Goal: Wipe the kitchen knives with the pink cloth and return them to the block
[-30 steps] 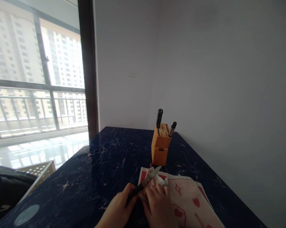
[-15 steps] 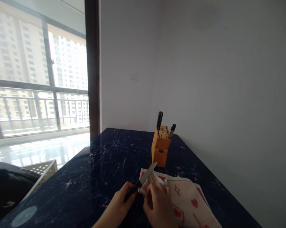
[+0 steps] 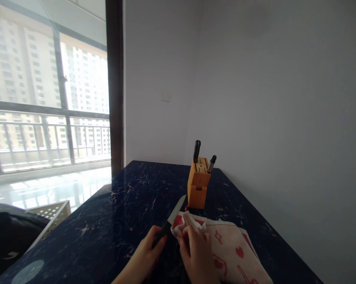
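My left hand (image 3: 154, 246) is closed around the black handle of a kitchen knife (image 3: 175, 210), whose blade points up and away toward the knife block. Just right of it, my right hand (image 3: 195, 248) pinches a gathered edge of a white and red towel (image 3: 233, 244). The bunched cloth stands beside the blade near the handle; whether they touch I cannot tell. The rest of the towel lies on the table to the right, printed with hearts and a star. Behind both hands stands the wooden knife block (image 3: 197, 191).
A black-handled knife (image 3: 197, 151) and a second black-ended handle (image 3: 212, 163) stick out of the block. The dark blue marbled table (image 3: 142, 193) meets the wall on the right. A chair (image 3: 59, 215) with dark cloth is at the left, near the window.
The knife has moved left and its blade now points more upward, apart from most of the cloth. My right hand still grips the towel, its gathered edge now raised.
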